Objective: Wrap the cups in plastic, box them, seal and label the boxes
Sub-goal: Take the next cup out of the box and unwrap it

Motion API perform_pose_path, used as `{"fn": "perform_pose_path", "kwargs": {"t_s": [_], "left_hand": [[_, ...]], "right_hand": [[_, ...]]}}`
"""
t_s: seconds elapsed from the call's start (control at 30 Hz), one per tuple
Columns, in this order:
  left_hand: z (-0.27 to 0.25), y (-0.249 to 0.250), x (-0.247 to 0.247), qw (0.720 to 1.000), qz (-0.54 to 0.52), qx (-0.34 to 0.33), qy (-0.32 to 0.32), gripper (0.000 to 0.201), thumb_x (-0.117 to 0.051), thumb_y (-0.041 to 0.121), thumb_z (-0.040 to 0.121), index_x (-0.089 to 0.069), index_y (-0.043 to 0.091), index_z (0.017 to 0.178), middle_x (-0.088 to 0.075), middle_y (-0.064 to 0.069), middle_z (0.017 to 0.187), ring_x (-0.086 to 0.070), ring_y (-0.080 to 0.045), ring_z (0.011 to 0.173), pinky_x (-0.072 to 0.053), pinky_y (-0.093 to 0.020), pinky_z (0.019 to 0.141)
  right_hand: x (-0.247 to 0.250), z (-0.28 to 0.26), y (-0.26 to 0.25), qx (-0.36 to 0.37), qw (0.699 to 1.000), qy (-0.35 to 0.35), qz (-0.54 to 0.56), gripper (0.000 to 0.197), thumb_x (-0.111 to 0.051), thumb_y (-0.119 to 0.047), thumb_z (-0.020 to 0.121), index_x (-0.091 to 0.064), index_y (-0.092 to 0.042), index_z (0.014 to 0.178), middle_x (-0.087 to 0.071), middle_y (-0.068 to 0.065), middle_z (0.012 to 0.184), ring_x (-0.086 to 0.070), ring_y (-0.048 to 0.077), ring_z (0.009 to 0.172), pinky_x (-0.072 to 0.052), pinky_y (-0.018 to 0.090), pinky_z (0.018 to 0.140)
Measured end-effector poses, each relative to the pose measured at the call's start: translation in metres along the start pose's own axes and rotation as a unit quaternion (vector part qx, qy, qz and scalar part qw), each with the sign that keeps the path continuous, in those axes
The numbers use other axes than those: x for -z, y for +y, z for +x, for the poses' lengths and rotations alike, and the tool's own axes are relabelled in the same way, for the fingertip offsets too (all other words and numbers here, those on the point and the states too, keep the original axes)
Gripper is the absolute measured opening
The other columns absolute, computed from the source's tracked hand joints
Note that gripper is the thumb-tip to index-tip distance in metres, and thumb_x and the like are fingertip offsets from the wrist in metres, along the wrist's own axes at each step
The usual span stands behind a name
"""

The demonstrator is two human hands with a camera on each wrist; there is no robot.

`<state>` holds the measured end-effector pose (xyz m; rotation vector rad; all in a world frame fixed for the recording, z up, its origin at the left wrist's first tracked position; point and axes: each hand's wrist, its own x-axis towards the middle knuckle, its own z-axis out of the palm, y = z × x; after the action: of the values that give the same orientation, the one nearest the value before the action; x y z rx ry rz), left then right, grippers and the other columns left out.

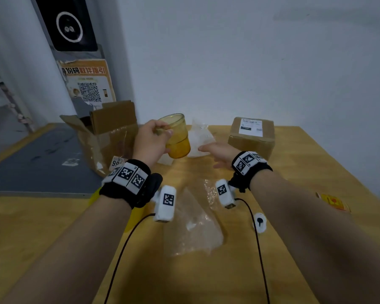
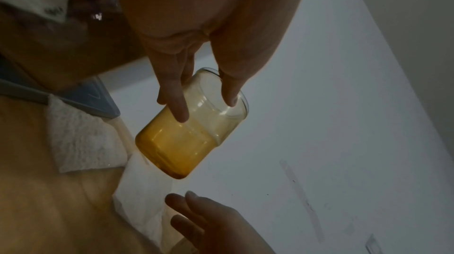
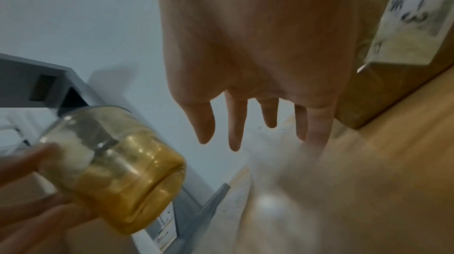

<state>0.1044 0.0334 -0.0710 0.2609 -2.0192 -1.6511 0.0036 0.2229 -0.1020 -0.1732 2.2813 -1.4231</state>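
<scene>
One amber cup (image 1: 176, 137) gripped by left hand (image 1: 150, 141), right hand (image 1: 219, 153) spread empty, two boxes (image 1: 251, 137).

A QR-code poster (image 1: 89, 84) hangs on the grey pillar (image 1: 75, 53) behind the wooden table (image 1: 294, 172).

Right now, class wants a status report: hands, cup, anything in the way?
Left hand grips amber cup by rim, held above table. Right hand open, empty, reaching toward white wrap. Nothing blocking.
</scene>
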Motion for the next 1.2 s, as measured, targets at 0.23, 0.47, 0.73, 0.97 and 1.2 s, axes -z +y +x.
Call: {"fn": "perform_pose_path", "kwargs": {"t_s": [0.23, 0.47, 0.73, 0.97, 1.2], "left_hand": [[0.042, -0.031, -0.015, 1.0, 0.016, 0.018, -0.007, 0.013, -0.068, 0.015, 0.097, -0.063, 0.026, 0.095, -0.06, -0.009, 0.123, -0.065, -0.025, 0.107, -0.064, -0.037, 0.069], [0.048, -0.043, -0.011, 1.0, 0.011, 0.019, -0.003, 0.012, -0.069, 0.014, 0.097, -0.065, 0.025, 0.098, -0.058, -0.009, 0.125, -0.065, -0.024, 0.107, -0.063, -0.035, 0.068], [0.01, 0.0, -0.003, 0.999, -0.028, 0.002, 0.019, 0.018, -0.067, 0.011, 0.097, -0.061, 0.028, 0.095, -0.058, -0.005, 0.119, -0.063, -0.029, 0.112, -0.064, -0.041, 0.071], [-0.039, 0.055, 0.019, 0.997, -0.05, -0.036, 0.047, 0.014, -0.068, 0.013, 0.098, -0.064, 0.026, 0.101, -0.06, 0.001, 0.118, -0.065, -0.021, 0.105, -0.061, -0.026, 0.06], [-0.079, 0.095, 0.046, 0.981, -0.02, -0.128, 0.143, 0.009, -0.069, 0.021, 0.096, -0.066, 0.028, 0.101, -0.064, 0.012, 0.107, -0.063, -0.01, 0.104, -0.059, -0.027, 0.083]], "right_hand": [[-0.009, 0.079, 0.009, -0.059, 0.998, -0.026, 0.002, 0.088, -0.073, -0.045, 0.092, -0.026, -0.017, 0.161, -0.03, 0.007, 0.166, -0.035, 0.034, 0.148, -0.042, 0.044, 0.104], [0.003, 0.076, -0.012, 0.082, 0.994, 0.072, -0.02, 0.051, -0.06, -0.033, 0.102, -0.051, -0.015, 0.149, -0.048, 0.004, 0.154, -0.045, 0.026, 0.14, -0.039, 0.042, 0.113], [0.036, 0.0, -0.045, 0.239, 0.954, 0.141, 0.111, 0.038, -0.055, -0.012, 0.102, -0.065, -0.015, 0.138, -0.053, -0.009, 0.15, -0.051, 0.017, 0.135, -0.054, 0.034, 0.085], [0.055, -0.084, -0.052, 0.295, 0.905, 0.099, 0.289, 0.038, -0.049, 0.003, 0.102, -0.065, -0.008, 0.135, -0.058, 0.003, 0.141, -0.075, 0.029, 0.105, -0.063, 0.04, 0.08], [0.051, -0.154, -0.036, 0.338, 0.886, 0.118, 0.296, 0.033, -0.052, -0.003, 0.099, -0.076, -0.012, 0.119, -0.072, 0.003, 0.128, -0.069, 0.019, 0.12, -0.049, 0.036, 0.111]]}}
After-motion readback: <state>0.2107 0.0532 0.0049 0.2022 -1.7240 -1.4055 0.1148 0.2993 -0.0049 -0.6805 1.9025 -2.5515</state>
